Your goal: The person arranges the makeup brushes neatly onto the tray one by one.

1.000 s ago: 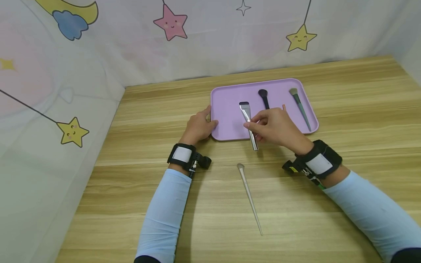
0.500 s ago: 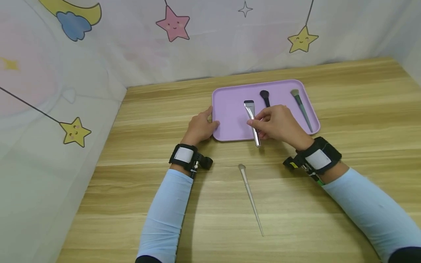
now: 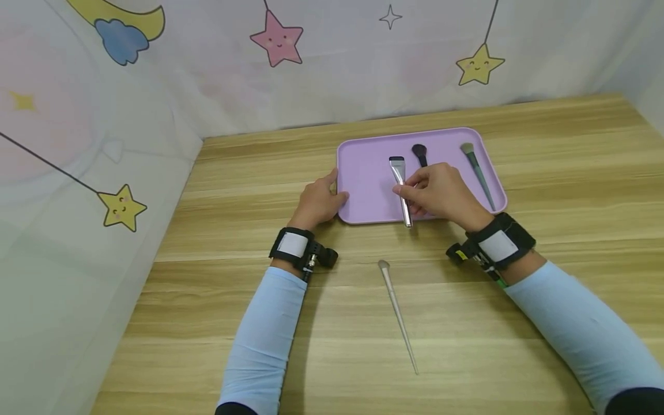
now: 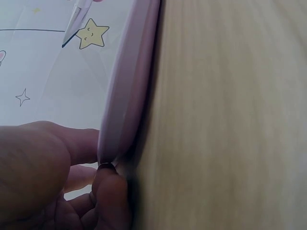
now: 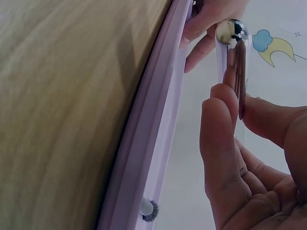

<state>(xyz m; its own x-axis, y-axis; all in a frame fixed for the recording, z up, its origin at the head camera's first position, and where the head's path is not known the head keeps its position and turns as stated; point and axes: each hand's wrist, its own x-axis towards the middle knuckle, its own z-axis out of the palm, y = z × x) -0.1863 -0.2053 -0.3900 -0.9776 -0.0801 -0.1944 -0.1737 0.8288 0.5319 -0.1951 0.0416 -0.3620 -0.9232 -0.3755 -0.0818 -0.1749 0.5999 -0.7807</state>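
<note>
Above the lilac tray (image 3: pixel 363 184), my right hand (image 3: pixel 443 193) pinches a silver flat-topped makeup brush (image 3: pixel 397 170) between thumb and fingers. Its dark bristles point away from me, and its shiny handle end (image 5: pixel 230 32) shows in the right wrist view. My left hand (image 3: pixel 317 203) grips the tray's left side, with thumb and fingers at the rim (image 4: pixel 122 96) in the left wrist view. A black-headed makeup brush (image 3: pixel 419 153) lies in the tray, its handle hidden behind my right hand. Further right in the tray lies a green-handled makeup brush (image 3: pixel 477 167).
A slender pale makeup brush (image 3: pixel 398 314) lies on the wooden table (image 3: pixel 218 196) in front of the tray. Behind the table's far edge hangs a pale curtain (image 3: pixel 337 75) printed with stars and a moon.
The silver brush has shifted slightly right and away from me in my right hand. My left hand keeps its hold on the tray. The whole head view has drifted a little.
</note>
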